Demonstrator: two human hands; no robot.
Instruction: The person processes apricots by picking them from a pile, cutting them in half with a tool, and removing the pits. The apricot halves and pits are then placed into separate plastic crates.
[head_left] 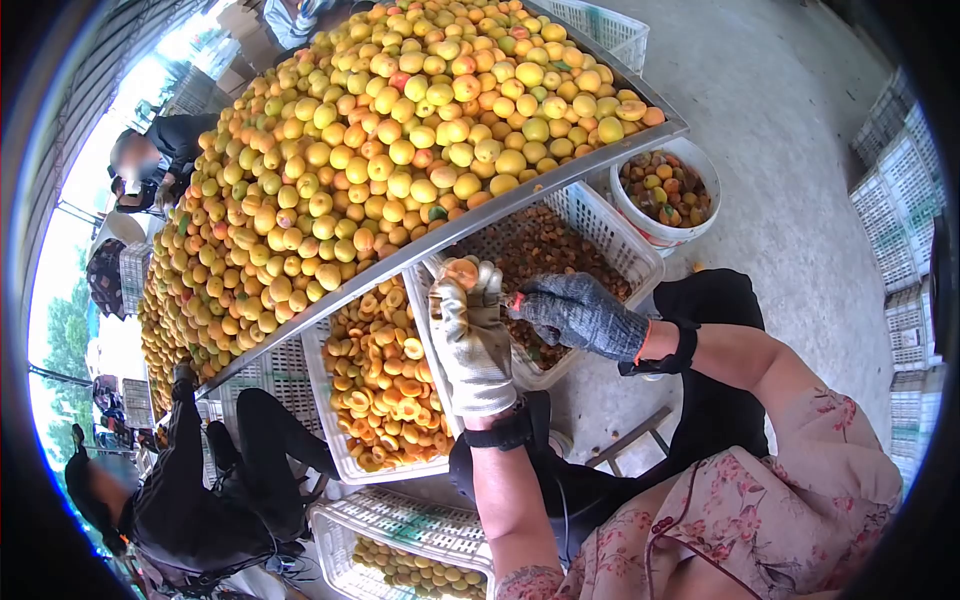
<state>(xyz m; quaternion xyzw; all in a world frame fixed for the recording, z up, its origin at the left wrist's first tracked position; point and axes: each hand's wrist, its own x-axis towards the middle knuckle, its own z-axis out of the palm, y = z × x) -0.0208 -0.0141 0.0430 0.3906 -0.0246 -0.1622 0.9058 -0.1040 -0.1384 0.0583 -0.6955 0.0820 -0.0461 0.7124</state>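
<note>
My left hand (470, 345), in a whitish work glove, is closed around an apricot (461, 272) that shows orange at the fingertips. My right hand (585, 315), in a dark grey knitted glove, is closed just to the right of it. A small red piece (516, 301) sticks out from its fingers; what it belongs to is hidden. Beneath both hands stands a white plastic crate (640, 255) holding brown apricot pits (550, 245). Left of my left hand, another crate (345, 462) is filled with apricot halves (390, 385).
A metal-edged table (420, 248) heaped with whole apricots (400, 130) spans the far side. A white bucket (690, 232) of darker fruit stands right of it. Below lies another crate (420, 530) with fruit. People (215, 490) sit at left; stacked crates (895, 220) stand at right.
</note>
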